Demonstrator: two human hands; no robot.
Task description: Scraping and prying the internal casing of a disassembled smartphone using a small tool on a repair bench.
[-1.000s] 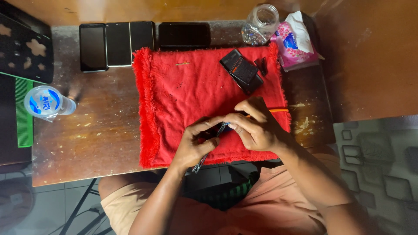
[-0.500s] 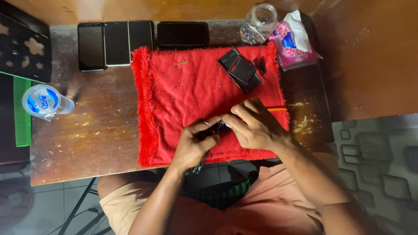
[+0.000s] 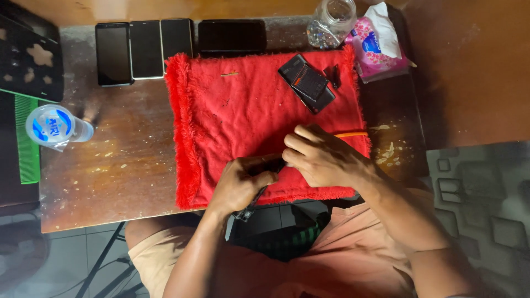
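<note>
Hands barely shifted since half second ago, both staying at near edge of red cloth [image 3: 248, 105]. Left hand [image 3: 240, 185] curled shut around thin dark tool [image 3: 251, 204], handle poking out below the fist. Right hand [image 3: 323, 157] fingers bent, pinching small dark part [image 3: 274, 164] between both hands; part mostly hidden. Dark phone [image 3: 306, 83] lies at cloth's far corner. Worn wooden surface [image 3: 118, 165] underneath.

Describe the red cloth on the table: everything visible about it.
The red cloth is a fuzzy, towel-like mat with shaggy edges, spread flat across the middle of the worn wooden table, its near edge at the table's front edge. Small crumbs and a short thin stick dot its surface. A black opened device lies on its far right corner. The left hand and right hand rest on its near part, working a small dark item.
</note>
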